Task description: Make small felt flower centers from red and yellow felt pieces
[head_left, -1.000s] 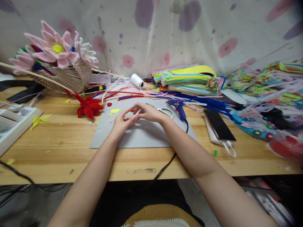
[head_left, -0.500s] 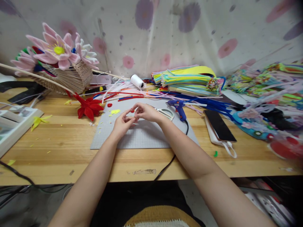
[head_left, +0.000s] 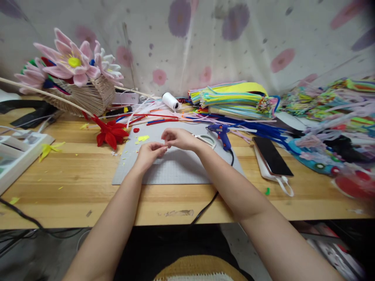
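Above the grey cutting mat (head_left: pixel 181 168), my left hand (head_left: pixel 149 154) and my right hand (head_left: pixel 181 139) meet at the fingertips. Thumb and fingers of each are pinched together. Whatever they hold is too small or too covered to make out. Scissors (head_left: pixel 208 139) with pale handles lie partly behind my right hand. Farther right rests a blue glue gun (head_left: pixel 222 134) with a white glue stick in its back. Yellow scraps (head_left: pixel 143 138) and a small red coil (head_left: pixel 136 130) lie on the mat left of my hands.
A red fuzzy flower (head_left: pixel 111 133) lies left of the mat. Pipe cleaner bundles (head_left: pixel 234 99) and a white spool (head_left: pixel 170 101) stand behind it. A phone (head_left: pixel 272 156) is at right, a power strip (head_left: pixel 25 154) at left. The glue gun's black cord (head_left: pixel 206 207) crosses the front edge.
A small red piece seen at my fingertips is now out of sight. My left hand's fingers have drawn down and closed; my right hand has barely moved.
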Demonstrator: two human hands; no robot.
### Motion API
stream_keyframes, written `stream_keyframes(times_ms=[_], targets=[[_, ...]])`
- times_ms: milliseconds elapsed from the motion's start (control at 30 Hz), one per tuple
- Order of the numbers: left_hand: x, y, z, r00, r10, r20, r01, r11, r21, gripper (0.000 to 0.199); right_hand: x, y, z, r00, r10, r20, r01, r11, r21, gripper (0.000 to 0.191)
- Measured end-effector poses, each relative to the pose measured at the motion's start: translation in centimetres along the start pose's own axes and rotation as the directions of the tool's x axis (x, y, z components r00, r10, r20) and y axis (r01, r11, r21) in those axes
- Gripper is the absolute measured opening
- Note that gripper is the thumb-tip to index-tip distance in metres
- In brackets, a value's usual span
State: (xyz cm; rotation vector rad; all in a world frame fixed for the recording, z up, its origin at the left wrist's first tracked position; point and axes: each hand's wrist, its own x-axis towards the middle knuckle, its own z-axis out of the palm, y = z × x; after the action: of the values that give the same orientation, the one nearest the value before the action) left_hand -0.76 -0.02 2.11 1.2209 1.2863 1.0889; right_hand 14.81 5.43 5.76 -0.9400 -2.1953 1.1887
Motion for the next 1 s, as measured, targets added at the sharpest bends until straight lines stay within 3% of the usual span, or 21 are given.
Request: stream_keyframes(times_ms=[200, 333, 433, 633, 800, 900, 1000], targets=[[-0.2, 0.2, 0.2, 0.999, -0.047, 0.005, 0.047, 0.999, -0.013, 0.034, 0.4, -0.4, 0.0, 0.999, 0.011, 0.036, -0.009, 0.999, -0.048, 0.018], [-0.2, 0.4, 0.2, 0.994, -0.027, -0.107, 0.02, 0.998, -0.065, 0.034, 1.5, 0.2, -1.1, 0.979, 0.086, -0.183, -0.117, 0.979, -0.166, 0.014], [-0.1, 0.4, 0.1, 0.98, -0.005, -0.2, -0.016, 0.994, -0.104, 0.033, 2.8, 1.1, -1.8, 0.932, 0.175, -0.319, -0.29, 0.886, -0.361, 0.018], [0.5, 0.0, -0.2, 0.951, 0.016, -0.308, -0.072, 0.982, -0.172, 0.025, 4.8, 1.2, -0.6, 0.926, 0.314, -0.209, -0.376, 0.736, -0.562, 0.038], [0.7, -0.2, -0.1, 0.947, 0.045, -0.317, -0.094, 0.986, -0.14, 0.021, 5.6, 0.7, 0.3, 0.915, 0.366, -0.17, -0.387, 0.679, -0.623, 0.036], [0.7, -0.2, 0.0, 0.947, 0.03, -0.321, -0.095, 0.978, -0.188, 0.02, 5.4, 0.6, -0.3, 0.902, 0.39, -0.186, -0.42, 0.691, -0.589, 0.036], [0.7, -0.3, 0.1, 0.946, 0.016, -0.324, -0.099, 0.966, -0.239, 0.021, 4.3, 0.5, -1.5, 0.876, 0.414, -0.247, -0.481, 0.776, -0.407, 0.038]])
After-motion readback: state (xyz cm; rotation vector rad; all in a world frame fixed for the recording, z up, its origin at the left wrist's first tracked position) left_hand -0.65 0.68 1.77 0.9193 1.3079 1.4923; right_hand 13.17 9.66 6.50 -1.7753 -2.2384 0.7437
